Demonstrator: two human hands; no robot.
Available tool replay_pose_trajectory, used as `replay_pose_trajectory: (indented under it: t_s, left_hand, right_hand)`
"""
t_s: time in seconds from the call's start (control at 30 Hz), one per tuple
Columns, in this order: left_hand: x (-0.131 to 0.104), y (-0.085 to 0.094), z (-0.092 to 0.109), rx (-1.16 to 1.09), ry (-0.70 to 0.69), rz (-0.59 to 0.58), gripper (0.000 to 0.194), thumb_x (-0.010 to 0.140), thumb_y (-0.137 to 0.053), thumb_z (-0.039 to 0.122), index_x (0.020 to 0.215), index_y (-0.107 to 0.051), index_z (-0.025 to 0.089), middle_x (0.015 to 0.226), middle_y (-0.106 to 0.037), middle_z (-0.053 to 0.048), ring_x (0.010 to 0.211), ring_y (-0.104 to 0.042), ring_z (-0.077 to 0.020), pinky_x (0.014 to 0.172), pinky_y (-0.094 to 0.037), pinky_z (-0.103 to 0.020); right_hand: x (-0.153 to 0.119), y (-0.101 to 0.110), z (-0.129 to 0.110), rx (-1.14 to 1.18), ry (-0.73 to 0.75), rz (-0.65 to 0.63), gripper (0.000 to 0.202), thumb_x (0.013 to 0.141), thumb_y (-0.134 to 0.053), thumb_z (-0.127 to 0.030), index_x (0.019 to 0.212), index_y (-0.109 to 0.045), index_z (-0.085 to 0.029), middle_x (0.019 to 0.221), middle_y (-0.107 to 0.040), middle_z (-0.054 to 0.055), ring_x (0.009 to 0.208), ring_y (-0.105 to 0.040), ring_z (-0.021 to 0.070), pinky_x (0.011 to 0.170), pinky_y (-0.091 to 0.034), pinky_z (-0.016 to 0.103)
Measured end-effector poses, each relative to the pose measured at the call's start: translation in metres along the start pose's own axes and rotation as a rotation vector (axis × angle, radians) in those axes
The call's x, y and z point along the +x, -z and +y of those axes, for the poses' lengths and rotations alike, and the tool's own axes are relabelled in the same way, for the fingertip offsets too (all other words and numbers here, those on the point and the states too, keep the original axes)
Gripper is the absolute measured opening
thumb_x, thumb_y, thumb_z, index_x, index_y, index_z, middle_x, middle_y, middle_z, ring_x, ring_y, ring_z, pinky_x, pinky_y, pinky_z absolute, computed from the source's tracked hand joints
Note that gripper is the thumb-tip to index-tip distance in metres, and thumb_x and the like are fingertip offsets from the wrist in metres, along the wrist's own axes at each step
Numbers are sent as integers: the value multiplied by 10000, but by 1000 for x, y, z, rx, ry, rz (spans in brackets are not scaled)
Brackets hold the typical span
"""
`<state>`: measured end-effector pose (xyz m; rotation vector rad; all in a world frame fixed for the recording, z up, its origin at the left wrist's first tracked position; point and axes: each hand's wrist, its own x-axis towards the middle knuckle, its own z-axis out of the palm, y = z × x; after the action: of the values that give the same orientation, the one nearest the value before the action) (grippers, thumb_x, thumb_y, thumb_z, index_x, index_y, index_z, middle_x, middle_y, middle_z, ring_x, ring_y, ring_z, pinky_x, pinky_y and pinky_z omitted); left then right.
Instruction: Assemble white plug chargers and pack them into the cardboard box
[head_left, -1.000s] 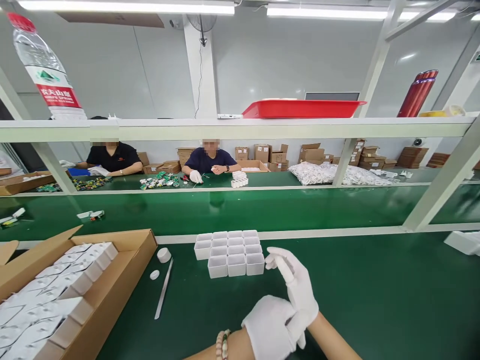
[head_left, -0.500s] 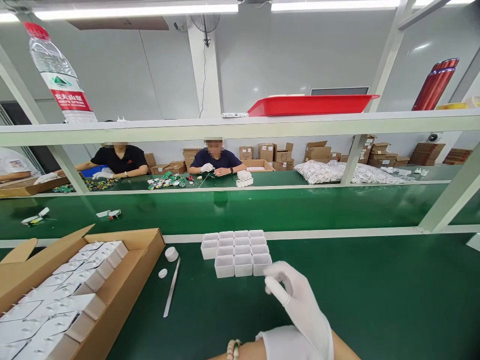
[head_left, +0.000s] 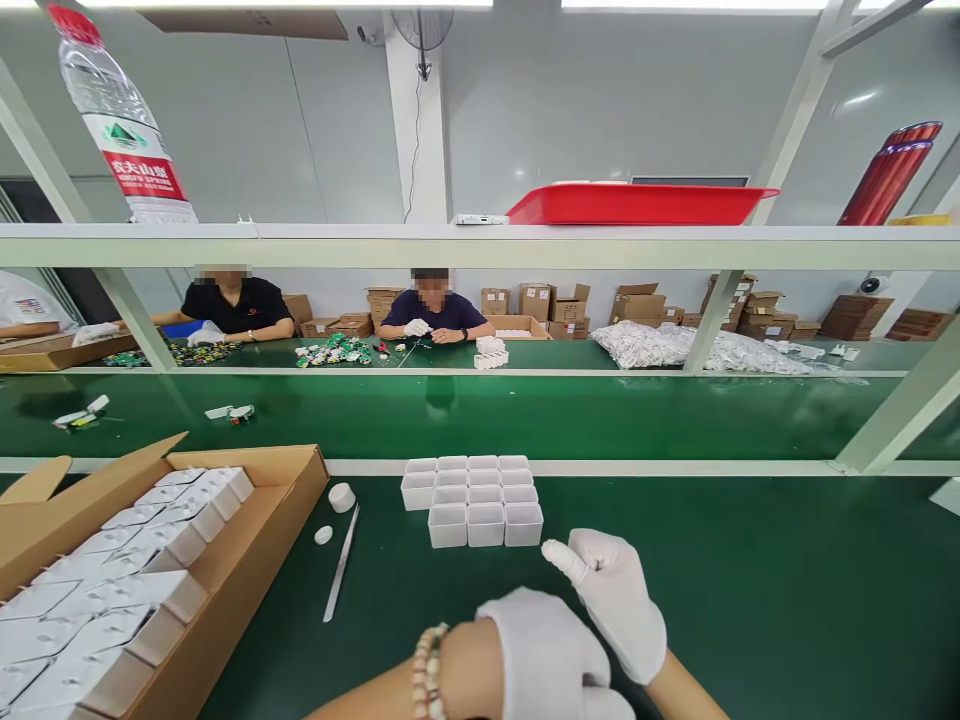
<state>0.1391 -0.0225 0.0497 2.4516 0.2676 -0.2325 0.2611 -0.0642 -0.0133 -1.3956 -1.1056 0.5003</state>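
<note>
My left hand point(head_left: 551, 655), in a white glove with a beaded bracelet at the wrist, is low in front of me. Its fingers curl under near my right wrist; whatever they hold, if anything, is hidden. My right hand point(head_left: 616, 598), gloved in white too, is just beyond it with fingers folded in and thumb sticking out to the left. Nothing shows in it. Ahead and left of that thumb, apart from it, several open white square boxes point(head_left: 486, 527) stand in a tight block on the green table point(head_left: 750, 590).
On the left lies a cardboard carton point(head_left: 259, 575) packed with white housings point(head_left: 161, 590). Tweezers point(head_left: 342, 565), a round white jar point(head_left: 342, 497) and a small white cap point(head_left: 323, 535) lie beside it. A green belt point(head_left: 562, 415) runs behind, carrying small assemblies point(head_left: 230, 413). Co-workers point(head_left: 431, 310) sit opposite.
My left hand has risen into view from the bottom edge. My right hand has shifted slightly right, its fingers now folded with the thumb out. Small assemblies on the belt have drifted right.
</note>
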Motion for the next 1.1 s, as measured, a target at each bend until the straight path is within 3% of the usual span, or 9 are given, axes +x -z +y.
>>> replay_pose_trajectory:
  t_s: [0.1, 0.2, 0.5, 0.63, 0.7, 0.73, 0.83, 0.93, 1.1]
  left_hand:
    - [-24, 33, 11, 80, 76, 176, 393, 755, -648, 394, 472, -518, 154, 394, -371, 65, 383, -322, -55, 432, -234, -236]
    - [-31, 54, 11, 218, -105, 438, 82, 734, -688, 275, 705, -664, 202, 678, -595, 36, 633, -495, -106, 572, -334, -230]
    - [6, 30, -28, 109, -424, 409, 292, 851, -518, 140, 559, -496, 153, 606, -458, 28, 605, -399, -91, 590, -344, -221]
    - [3, 26, -28, -151, -359, 318, 313, 820, -565, 157, 528, -453, 144, 567, -374, 46, 554, -357, -73, 538, -327, -214]
    - [1, 26, -25, -260, -305, 307, 282, 790, -588, 164, 522, -501, 145, 553, -416, 45, 542, -393, -78, 531, -351, -216]
    - [0, 27, -23, -294, -283, 305, 261, 781, -592, 168, 526, -538, 153, 548, -451, 41, 541, -421, -87, 534, -373, -223]
    - [-2, 29, -16, -318, -240, 316, 207, 767, -619, 190, 561, -641, 204, 536, -541, 28, 542, -497, -127, 531, -431, -256]
    - [-4, 28, -12, -320, -191, 374, 95, 744, -655, 195, 717, -721, 259, 631, -644, 12, 629, -578, -175, 565, -488, -288]
    - [-6, 25, -10, -196, -13, 525, 264, 637, -729, 185, 880, -736, 288, 684, -698, 50, 596, -592, -138, 561, -516, -234]
  right_hand:
    - [4, 1, -4, 33, 31, -43, 629, 760, -644, -475, 506, -129, -219, 543, -143, -72, 520, -144, 85, 455, -159, 257]
    - [3, 1, -7, 82, 0, -116, 585, 740, -646, -442, 469, -181, -213, 528, -190, -62, 522, -180, 92, 469, -172, 260]
    - [6, 0, 3, 77, -72, -193, 364, 616, -553, -224, 451, -229, -207, 503, -240, -63, 539, -202, 86, 483, -192, 245]
    - [5, -2, -2, 41, -74, -203, 264, 613, -616, -226, 523, -369, -201, 533, -336, -68, 542, -279, 90, 499, -259, 239]
    - [4, -2, -6, 41, -66, -228, 118, 656, -637, -242, 727, -562, -185, 649, -513, -30, 608, -430, 127, 571, -372, 261]
    - [4, -2, -7, 47, -60, -239, 218, 677, -641, -250, 882, -605, -187, 747, -584, -2, 677, -501, 155, 636, -422, 286]
    - [4, -1, -5, 57, -48, -234, 469, 723, -642, -276, 1179, -556, -209, 904, -636, 41, 821, -580, 206, 803, -466, 363]
    - [6, -2, 0, 76, -48, -236, 468, 779, -603, -288, 1238, -534, -227, 897, -633, 39, 841, -592, 212, 858, -466, 392]
    - [5, -7, 5, 224, -91, -234, 476, 853, -515, -298, 1324, -467, -246, 761, -596, 5, 784, -592, 195, 875, -471, 388]
